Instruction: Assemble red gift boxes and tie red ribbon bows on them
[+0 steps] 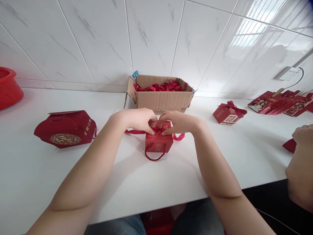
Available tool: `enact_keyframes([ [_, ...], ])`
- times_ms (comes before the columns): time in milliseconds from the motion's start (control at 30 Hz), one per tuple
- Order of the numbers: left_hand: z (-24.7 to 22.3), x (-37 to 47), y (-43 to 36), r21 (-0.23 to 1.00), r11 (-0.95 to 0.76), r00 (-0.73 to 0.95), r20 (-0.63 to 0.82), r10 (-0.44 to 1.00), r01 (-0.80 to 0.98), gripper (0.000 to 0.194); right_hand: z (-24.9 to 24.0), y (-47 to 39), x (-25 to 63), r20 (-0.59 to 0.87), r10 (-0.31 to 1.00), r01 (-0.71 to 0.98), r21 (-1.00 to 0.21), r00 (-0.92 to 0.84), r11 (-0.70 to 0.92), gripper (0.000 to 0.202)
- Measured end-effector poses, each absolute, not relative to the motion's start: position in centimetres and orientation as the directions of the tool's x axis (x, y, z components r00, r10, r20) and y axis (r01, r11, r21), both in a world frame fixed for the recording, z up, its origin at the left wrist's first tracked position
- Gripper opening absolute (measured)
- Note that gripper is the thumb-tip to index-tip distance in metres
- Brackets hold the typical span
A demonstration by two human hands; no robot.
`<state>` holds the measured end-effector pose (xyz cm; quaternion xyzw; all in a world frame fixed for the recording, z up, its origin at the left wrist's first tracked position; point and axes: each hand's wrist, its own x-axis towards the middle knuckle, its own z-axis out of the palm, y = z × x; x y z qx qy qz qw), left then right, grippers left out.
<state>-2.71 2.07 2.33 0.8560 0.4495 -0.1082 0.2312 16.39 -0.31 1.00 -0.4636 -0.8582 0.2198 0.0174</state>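
Observation:
A small red gift box [158,143] stands on the white table in the middle, a twisted cord handle hanging at its near side. Across its top runs a red ribbon [137,132], with loose ends out to the left and right. My left hand [140,120] pinches the ribbon at the top centre of the box. Close beside it, almost touching, my right hand [176,122] is also closed on the ribbon, thumb and fingers together. The knot area is partly hidden by the fingers.
Behind the box, a cardboard carton [161,99] holds red ribbons. A larger red box [66,129] and a red basket [9,89] are at left. At right are a bow-tied box [228,113], flat red boxes [266,101] and another person's hand [303,140].

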Motion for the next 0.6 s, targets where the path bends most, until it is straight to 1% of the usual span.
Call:
enact_keyframes([
  [200,2.4,-2.6,2.1,0.304,-0.475,0.564,-0.415,0.714,0.826,0.021,0.7,0.0,15.7,-0.283,0.808,0.838,-0.358,-0.517,0.412,0.022],
  [333,2.4,-2.6,2.0,0.304,-0.482,0.569,-0.416,0.709,0.822,0.022,0.9,-0.2,15.9,-0.255,0.811,0.831,-0.355,-0.526,0.427,0.021],
  [433,2.6,-2.8,1.8,0.280,-0.471,0.548,-0.417,0.725,0.836,0.025,1.4,-0.6,16.4,-0.225,0.822,0.835,-0.329,-0.523,0.441,0.021],
  [600,3.2,-2.9,1.4,0.262,-0.444,0.516,-0.434,0.739,0.857,0.026,2.0,-1.2,17.2,-0.235,0.845,0.865,-0.289,-0.480,0.411,0.014],
])
